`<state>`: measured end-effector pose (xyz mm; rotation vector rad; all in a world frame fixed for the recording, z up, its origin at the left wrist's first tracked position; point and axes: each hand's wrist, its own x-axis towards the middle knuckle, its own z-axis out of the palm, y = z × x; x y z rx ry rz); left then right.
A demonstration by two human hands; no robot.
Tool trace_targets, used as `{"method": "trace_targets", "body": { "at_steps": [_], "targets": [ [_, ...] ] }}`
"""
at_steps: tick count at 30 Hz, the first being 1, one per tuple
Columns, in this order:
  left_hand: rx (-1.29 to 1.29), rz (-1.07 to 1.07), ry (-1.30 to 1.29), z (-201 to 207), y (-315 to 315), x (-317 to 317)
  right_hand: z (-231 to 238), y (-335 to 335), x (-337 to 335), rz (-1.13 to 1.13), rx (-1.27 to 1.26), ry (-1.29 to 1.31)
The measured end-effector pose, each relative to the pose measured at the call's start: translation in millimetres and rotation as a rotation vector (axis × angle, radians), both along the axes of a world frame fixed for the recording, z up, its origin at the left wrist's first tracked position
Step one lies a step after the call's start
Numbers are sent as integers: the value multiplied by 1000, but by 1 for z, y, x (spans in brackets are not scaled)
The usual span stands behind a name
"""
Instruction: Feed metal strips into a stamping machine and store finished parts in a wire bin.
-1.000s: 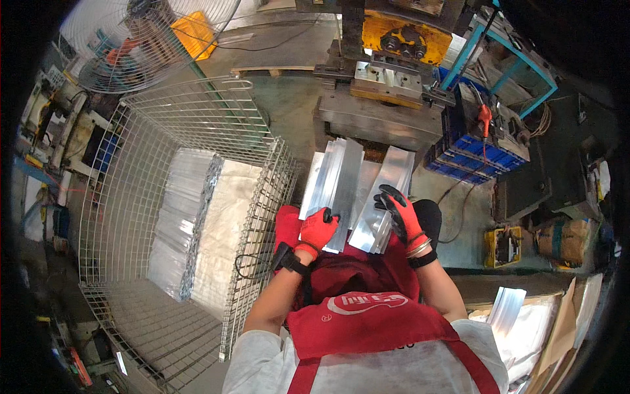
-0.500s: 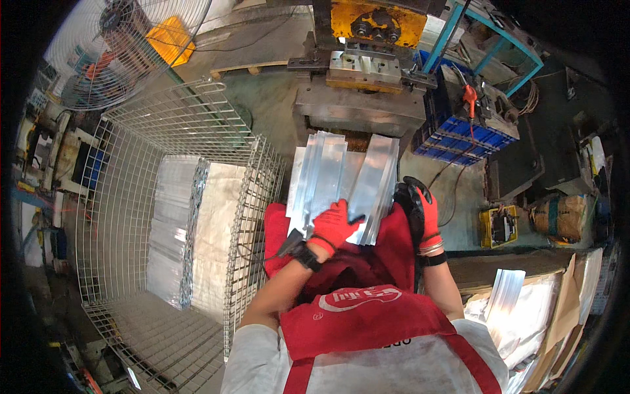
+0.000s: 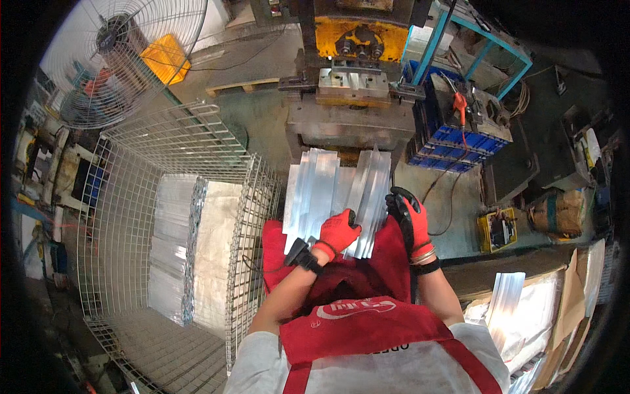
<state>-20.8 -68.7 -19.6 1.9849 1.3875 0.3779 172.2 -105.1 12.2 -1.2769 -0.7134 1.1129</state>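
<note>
Long silvery metal profiles [image 3: 314, 190] lie side by side in front of me, their near ends by my red apron [image 3: 387, 246]. A second group of ribbed metal profiles [image 3: 369, 197] sits to the right of them. My left hand [image 3: 339, 231], in a red glove with dark fingertips, rests at the near end between the two groups. Its fingers are curled in, and what they hold, if anything, is hidden. My right hand [image 3: 410, 220], in a red and black glove, is at the right edge of the right group. Its fingers are bent but apart.
A press machine [image 3: 354, 85] stands straight ahead. At left is a wire cage [image 3: 246, 217] containing stacked profiles, with a fan [image 3: 121, 59] behind it. Blue crates [image 3: 453, 141] stand at right, with a yellow basket [image 3: 497, 230] and an open carton [image 3: 571, 295] nearer.
My left hand has shifted slightly right, and its outstretched finger has curled in. My right hand has come closer to the profiles' edge. The whole view has tilted a little.
</note>
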Motion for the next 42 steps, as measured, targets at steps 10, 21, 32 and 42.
{"method": "trace_targets", "body": {
  "at_steps": [10, 21, 32, 42],
  "targets": [
    [-506, 23, -975, 79, 7, -16, 31, 47, -24, 356, 379, -281],
    [-1256, -64, -1267, 63, 47, -20, 35, 162, -35, 118, 161, -56],
    [-856, 193, -1182, 73, 60, 12, 3, 173, -24, 282, 87, 210],
    [-953, 221, -1227, 55, 57, 10, 4, 144, -41, 179, 132, 149]
  ]
}}
